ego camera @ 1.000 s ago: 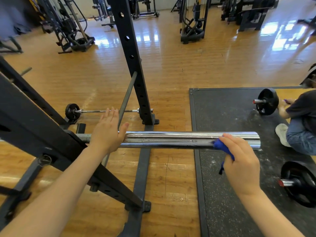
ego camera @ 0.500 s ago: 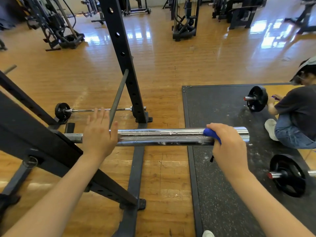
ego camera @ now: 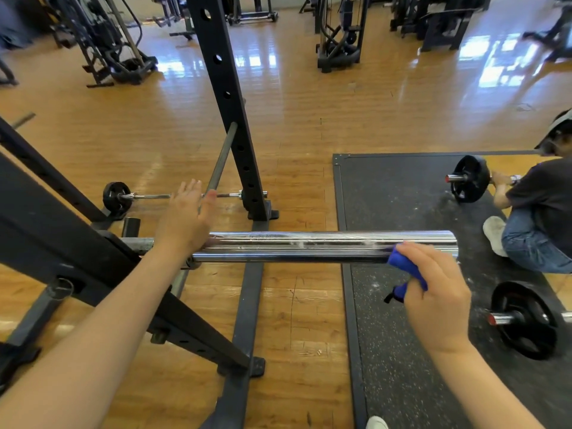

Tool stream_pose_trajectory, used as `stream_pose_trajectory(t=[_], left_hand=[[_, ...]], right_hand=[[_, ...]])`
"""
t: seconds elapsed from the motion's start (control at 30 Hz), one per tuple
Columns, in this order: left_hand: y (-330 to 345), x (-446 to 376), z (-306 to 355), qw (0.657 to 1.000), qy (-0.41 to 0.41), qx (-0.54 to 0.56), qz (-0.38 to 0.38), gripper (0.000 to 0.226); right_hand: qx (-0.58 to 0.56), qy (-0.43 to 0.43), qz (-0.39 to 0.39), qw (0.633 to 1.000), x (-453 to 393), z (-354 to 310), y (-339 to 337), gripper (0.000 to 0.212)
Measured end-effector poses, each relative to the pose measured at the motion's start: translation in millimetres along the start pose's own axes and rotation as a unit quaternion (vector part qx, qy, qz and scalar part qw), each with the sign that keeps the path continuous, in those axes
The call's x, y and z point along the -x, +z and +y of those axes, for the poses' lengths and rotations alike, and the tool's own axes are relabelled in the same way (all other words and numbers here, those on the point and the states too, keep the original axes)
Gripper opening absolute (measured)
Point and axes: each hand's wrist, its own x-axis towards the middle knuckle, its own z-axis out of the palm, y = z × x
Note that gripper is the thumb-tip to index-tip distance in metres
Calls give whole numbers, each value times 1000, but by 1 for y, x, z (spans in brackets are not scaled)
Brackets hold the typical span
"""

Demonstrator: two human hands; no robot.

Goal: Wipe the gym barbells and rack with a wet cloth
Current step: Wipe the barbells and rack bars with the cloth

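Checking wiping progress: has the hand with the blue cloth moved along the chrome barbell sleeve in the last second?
Yes. The right hand slid inward, then back toward the sleeve's free end.

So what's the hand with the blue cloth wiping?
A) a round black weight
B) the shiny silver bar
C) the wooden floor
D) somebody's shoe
B: the right hand presses the blue cloth against the shiny silver bar near its end.
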Motion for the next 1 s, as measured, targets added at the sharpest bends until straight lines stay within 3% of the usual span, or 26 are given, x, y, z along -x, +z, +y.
stream_pose_trajectory(t=[0.1,0.23,0.3,0.5,0.6,0.73,0.87,1.0], left_hand=[[-3,-5,1,999,-8,40,27,53],[-2,-2,1,997,-9,62,55,47],[-1,-2,0,996,-12,62,55,47],[0,-3,-1,997,-8,58,51,47],[1,-4,-3,997,1,54,55,46],[2,-5,-5,998,5,42,56,47],[2,-5,-5,997,5,39,63,54],[2,-1,-3,997,24,27,75,50]], right_hand=[[28,20,29,999,-26,3,0,38],[42,79,-92,992,-48,8,14,31],[49,65,-118,990,-40,6,16,32],[45,7,-44,998,7,13,0,39],[54,50,-17,997,5,24,-7,43],[53,125,-1,991,-25,25,0,30],[48,40,-58,996,-20,13,10,29],[23,12,-84,996,-3,20,1,46]])
